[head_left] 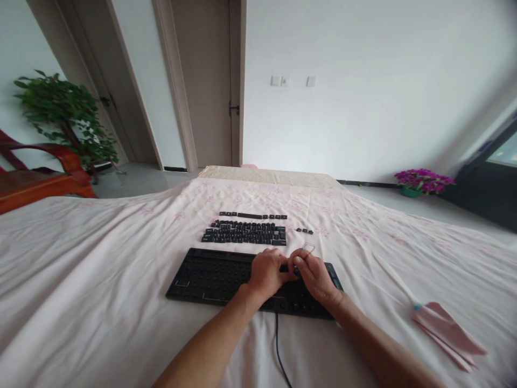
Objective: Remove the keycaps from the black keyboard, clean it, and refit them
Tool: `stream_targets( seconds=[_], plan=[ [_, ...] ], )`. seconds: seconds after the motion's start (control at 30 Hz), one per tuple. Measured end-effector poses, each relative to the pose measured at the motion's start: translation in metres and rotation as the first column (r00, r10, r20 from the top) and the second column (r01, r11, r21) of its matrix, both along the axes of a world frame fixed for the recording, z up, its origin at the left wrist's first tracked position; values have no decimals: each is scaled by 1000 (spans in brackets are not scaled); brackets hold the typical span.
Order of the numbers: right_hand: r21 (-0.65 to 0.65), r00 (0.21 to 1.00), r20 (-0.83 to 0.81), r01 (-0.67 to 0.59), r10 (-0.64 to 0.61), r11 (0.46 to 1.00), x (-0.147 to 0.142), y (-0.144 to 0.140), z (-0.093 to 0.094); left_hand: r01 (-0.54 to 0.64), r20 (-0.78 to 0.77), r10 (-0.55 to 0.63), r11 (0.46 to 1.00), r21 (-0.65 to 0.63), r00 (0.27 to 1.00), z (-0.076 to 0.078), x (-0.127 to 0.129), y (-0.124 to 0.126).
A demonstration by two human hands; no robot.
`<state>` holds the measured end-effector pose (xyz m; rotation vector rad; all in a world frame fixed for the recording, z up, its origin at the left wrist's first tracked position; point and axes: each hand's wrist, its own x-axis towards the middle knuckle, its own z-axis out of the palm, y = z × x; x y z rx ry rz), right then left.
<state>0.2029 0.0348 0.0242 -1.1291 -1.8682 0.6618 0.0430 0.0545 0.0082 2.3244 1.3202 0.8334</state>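
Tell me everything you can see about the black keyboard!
The keyboard is black, looks like plastic, and lies flat on the pink flowered cloth. Most of its keycaps look pulled off, leaving rows of bare sockets. The removed keycaps lie in rows on the cloth just beyond it. A black cable runs from its near edge. The left hand and right hand rest on its right part.

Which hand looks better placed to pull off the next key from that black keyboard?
Probably the right hand: it holds the wire keycap puller over the keyboard. The left hand rests on the keyboard beside it, holding no tool.
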Motion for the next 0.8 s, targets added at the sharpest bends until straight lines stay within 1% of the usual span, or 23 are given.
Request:
stream_targets(
  seconds=[0.13, 0.3, 0.4, 0.47, 0.53, 0.6, 0.7, 0.8],
  plan=[
    [56, 1000, -2, 10, -10, 998, 3, -5, -2, 12, 13, -12, 1000, 2, 1000, -2, 0, 0],
    [94, 983, -75, 174, -167, 980, 6, -10, -3, 37, 83, -35, 999, -15, 996, -4, -1, -1],
    [75, 977, -91, 200, -193, 977, 7, -13, 0, 46, 120, -41, 998, -38, 992, -5, -2, -1],
    [93, 976, -96, 204, -195, 975, 8, -14, 5, 58, 185, -46, 997, -59, 982, -6, -2, -1],
    [144, 978, -58, 209, -202, 967, 10, -15, 13, 70, 290, -38, 992, -100, 956, -6, -3, -1],
    [169, 973, 20, 222, -228, 960, 12, -12, 23, 80, 400, -14, 986, -149, 916, -7, -3, -1],
    [101, 956, 109, 262, -273, 960, 14, -6, 31, 78, 511, 27, 980, -184, 859, -6, -3, -2],
    [22, 954, 166, 251, -251, 968, 13, -2, 29, 41, 550, 58, 985, -166, 833, -4, -2, -2]
  ],
)
